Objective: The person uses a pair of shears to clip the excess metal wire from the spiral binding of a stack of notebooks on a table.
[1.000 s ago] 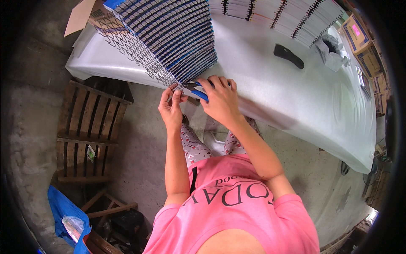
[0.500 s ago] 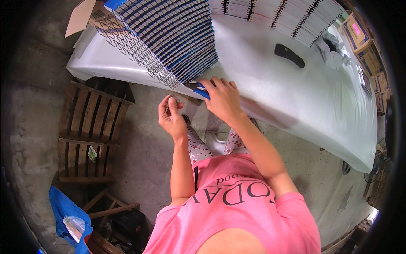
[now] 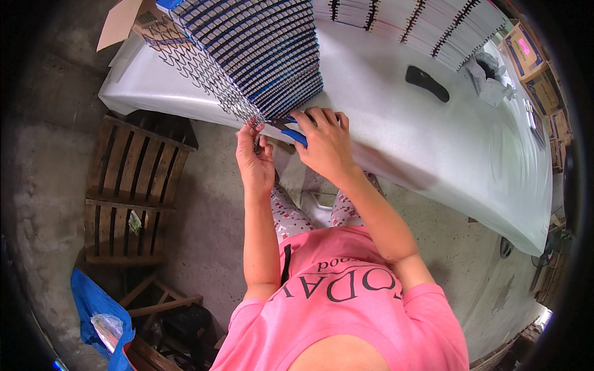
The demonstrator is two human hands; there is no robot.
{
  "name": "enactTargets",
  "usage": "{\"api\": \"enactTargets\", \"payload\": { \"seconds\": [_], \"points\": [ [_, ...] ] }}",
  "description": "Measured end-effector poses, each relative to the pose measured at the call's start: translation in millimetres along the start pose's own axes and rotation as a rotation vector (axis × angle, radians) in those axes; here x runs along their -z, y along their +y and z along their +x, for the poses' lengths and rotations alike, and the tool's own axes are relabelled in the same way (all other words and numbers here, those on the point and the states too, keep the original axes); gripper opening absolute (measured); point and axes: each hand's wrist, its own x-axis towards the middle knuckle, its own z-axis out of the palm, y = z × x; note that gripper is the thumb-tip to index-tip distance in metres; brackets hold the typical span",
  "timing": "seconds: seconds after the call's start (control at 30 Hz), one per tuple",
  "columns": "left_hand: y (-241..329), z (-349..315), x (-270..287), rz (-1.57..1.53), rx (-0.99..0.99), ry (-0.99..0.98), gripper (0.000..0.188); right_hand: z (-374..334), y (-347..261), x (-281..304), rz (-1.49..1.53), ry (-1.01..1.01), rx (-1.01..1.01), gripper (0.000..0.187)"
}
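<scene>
While the right hand [image 3: 326,142] grips blue-handled pliers [image 3: 294,135], the left hand [image 3: 255,166] pinches at projecting wire coil ends [image 3: 237,110]; a blue bag [image 3: 93,297] holds clear plastic wrapping [image 3: 106,328].

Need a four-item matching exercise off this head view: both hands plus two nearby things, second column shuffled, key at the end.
1. left hand
2. right hand
3. black elongated object
4. slatted pallet

A. lying on the white table cover
B. brown, toward the picture's left
C. gripping a blue-handled tool
D. at the loose wire ends

Pairs: 1-D; 2-C; 3-A; 4-B
</scene>
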Motion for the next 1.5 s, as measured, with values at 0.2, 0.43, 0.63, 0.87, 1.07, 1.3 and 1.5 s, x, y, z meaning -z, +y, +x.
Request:
{"api": "enactTargets", "payload": {
  "seconds": [0.2,0.43,0.63,0.87,1.07,1.3,1.5],
  "points": [
    [-13,7,-8,0.427,-0.306,0.046,0.023,3,-7,7,0.009,-0.195,-0.067,0.045],
    [-23,12,-7,0.632,-0.451,0.129,0.022,4,0,7,0.151,-0.266,-0.147,0.037],
    [-22,8,-6,0.556,-0.432,0.092,0.023,3,0,12,0.026,0.035,0.002,0.043],
    [-17,4,-9,0.577,-0.404,0.066,0.019,9,-5,6,0.098,-0.114,-0.041,0.039],
    [-18,6,-9,0.584,-0.425,0.070,0.020,14,-5,7,0.354,-0.343,-0.257,0.037],
    [-19,6,-8,0.575,-0.429,0.083,0.018,4,0,18,0.022,-0.057,-0.039,0.044],
    [-18,7,-6,0.582,-0.429,0.077,0.018,9,-3,13,0.082,-0.102,-0.041,0.043]
  ]
}}
